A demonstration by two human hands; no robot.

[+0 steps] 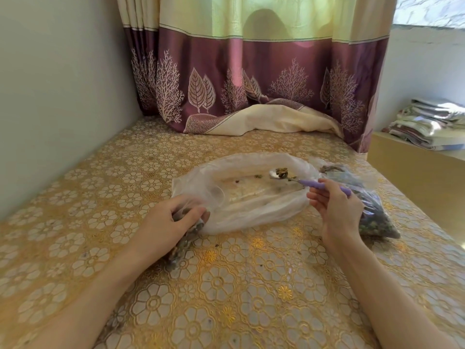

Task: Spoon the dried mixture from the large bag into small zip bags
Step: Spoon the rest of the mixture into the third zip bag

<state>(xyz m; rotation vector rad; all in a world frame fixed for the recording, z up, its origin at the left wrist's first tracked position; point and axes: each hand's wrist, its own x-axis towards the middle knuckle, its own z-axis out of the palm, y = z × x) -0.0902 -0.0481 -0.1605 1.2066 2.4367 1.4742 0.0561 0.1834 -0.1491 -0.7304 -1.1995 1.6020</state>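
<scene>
Gold floral oilcloth covers the table point(226, 298), running up to a purple and cream curtain point(251, 71) at the far edge, with a pile of folded cloth point(430, 124) on a ledge far right; at the centre lies the large bag point(241, 197), cloudy plastic, mouth spread wide and nearly bare inside, just a few scraps on its floor; the right hand point(337, 207) pinches the purple handle of a spoon point(302, 178) between thumb and curled fingers, the metal bowl reaching left over the bag's right rim with a small heap of dried mixture point(281, 171) riding on it; the left hand point(173, 220) curls round a small zip bag point(186, 240) at the large bag's near left corner, dark filling showing beneath the fingers, though how full it is looks hard to judge; filled zip bags point(372, 212) lie stacked at the right, just behind the right hand.
</scene>
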